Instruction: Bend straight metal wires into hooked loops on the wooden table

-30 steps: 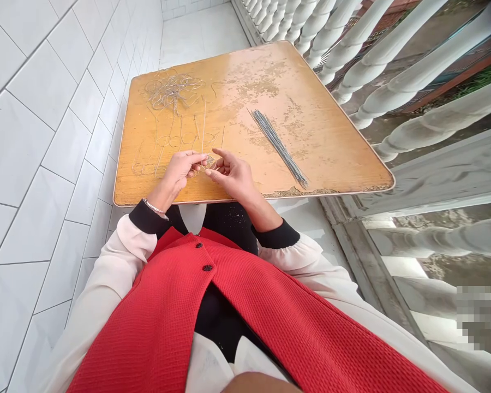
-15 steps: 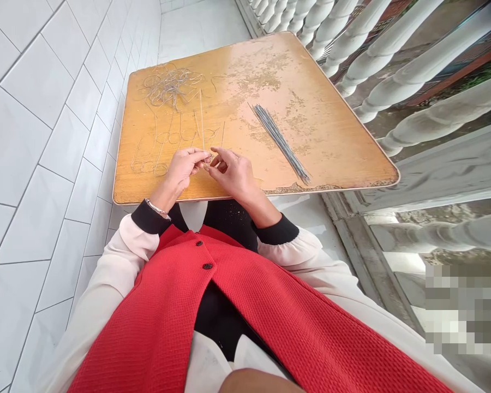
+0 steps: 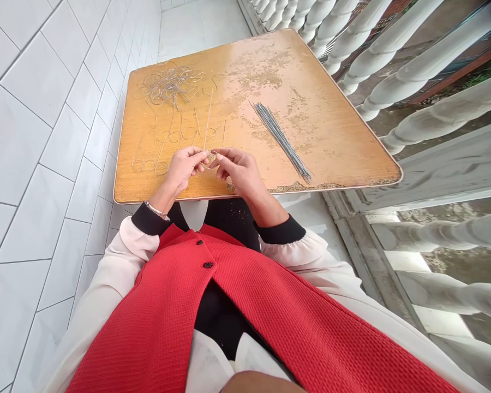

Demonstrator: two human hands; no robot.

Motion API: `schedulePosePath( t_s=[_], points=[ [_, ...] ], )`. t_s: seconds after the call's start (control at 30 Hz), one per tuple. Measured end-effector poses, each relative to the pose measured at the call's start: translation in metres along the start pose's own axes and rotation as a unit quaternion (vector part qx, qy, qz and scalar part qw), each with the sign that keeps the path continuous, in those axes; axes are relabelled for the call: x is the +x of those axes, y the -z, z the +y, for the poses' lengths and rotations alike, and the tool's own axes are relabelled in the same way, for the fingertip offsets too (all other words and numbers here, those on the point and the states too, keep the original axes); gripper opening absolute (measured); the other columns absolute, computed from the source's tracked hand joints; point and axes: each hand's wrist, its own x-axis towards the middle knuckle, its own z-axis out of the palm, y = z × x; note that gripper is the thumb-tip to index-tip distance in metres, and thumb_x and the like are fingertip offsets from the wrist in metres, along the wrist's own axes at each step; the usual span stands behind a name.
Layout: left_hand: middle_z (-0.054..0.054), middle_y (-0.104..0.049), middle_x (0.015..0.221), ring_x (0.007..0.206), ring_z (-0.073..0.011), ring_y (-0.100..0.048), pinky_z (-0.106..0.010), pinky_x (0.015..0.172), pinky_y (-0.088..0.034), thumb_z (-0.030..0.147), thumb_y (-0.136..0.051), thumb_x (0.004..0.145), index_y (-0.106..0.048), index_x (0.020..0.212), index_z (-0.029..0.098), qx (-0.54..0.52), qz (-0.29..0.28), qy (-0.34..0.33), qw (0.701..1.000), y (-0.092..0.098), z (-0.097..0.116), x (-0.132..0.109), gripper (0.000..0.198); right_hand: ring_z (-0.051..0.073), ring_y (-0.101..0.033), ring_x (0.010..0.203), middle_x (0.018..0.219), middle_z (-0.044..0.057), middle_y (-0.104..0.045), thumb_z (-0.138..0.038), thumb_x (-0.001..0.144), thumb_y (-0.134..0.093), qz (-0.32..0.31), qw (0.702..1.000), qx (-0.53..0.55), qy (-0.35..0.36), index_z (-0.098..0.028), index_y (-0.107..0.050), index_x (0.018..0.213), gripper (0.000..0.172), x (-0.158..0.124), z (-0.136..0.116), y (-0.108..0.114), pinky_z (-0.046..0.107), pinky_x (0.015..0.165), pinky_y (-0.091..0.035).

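Observation:
My left hand (image 3: 183, 169) and my right hand (image 3: 239, 172) meet above the table, their fingertips pinching a small coil of thin wire (image 3: 209, 159). A straight length of that wire (image 3: 208, 120) rises from the coil, away from me. Left of my hands, bent wire shapes (image 3: 155, 147) lie in loose rows on the worn orange wooden tabletop (image 3: 311, 147). Further back sits a tangle of wire loops (image 3: 171, 84). A bundle of straight metal wires (image 3: 281, 141) lies to the right of my right hand, out of its reach by a small gap.
A white tiled wall (image 3: 36, 136) runs along the left of the table. White balusters (image 3: 393, 60) stand along the right, beyond a grey ledge (image 3: 433, 169). The tabletop's finish is flaking along its front right edge. My red vest fills the foreground.
My right hand has turned and its fingers have closed in on the coil. The straight wire now leans slightly to the right. The view has shifted a little.

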Motion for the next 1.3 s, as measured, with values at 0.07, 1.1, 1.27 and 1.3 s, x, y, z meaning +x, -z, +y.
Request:
schedulePosePath(
  t_s=[0.07,1.1,1.27,1.3],
  points=[
    [0.003,-0.064,0.062,0.047,-0.0012,-0.051,-0.017,0.047,-0.029,0.007,-0.065,0.096,-0.063,0.069,0.014,0.015,-0.019,-0.004,1.0,0.002,0.001,-0.002,0.028,0.008,-0.052,0.05,0.076,0.003,-0.071,-0.051,0.088,-0.078,0.007,0.996,0.075,-0.056,-0.018,-0.075,0.094,0.033,0.0,-0.009,0.001,0.02,0.045,-0.04],
    [0.003,-0.068,0.069,0.053,-0.0023,-0.06,-0.015,0.051,-0.038,0.012,-0.051,0.107,-0.066,0.085,0.015,-0.081,-0.027,0.044,0.995,-0.001,-0.013,-0.008,0.026,0.004,-0.046,0.046,0.063,0.001,-0.062,-0.013,0.082,-0.072,0.041,0.956,0.242,-0.162,-0.016,-0.065,0.06,0.023,0.005,-0.014,-0.004,0.015,0.041,-0.036],
    [0.004,-0.069,0.068,0.053,-0.0024,-0.062,-0.015,0.052,-0.039,0.008,-0.057,0.103,-0.066,0.085,0.015,-0.066,-0.021,0.033,0.997,0.0,-0.015,-0.007,0.021,0.006,-0.047,0.047,0.056,-0.002,-0.058,-0.02,0.073,-0.082,0.054,0.972,0.191,-0.126,-0.017,-0.07,0.066,0.014,0.005,-0.01,-0.002,0.017,0.042,-0.039],
    [0.004,-0.069,0.068,0.053,-0.0024,-0.062,-0.015,0.052,-0.039,0.008,-0.058,0.102,-0.065,0.084,0.015,-0.065,-0.02,0.032,0.997,-0.001,-0.015,-0.007,0.021,0.007,-0.047,0.047,0.055,-0.003,-0.058,-0.02,0.073,-0.083,0.055,0.975,0.179,-0.121,-0.018,-0.071,0.068,0.014,0.005,-0.011,-0.002,0.017,0.042,-0.039]
  ],
)
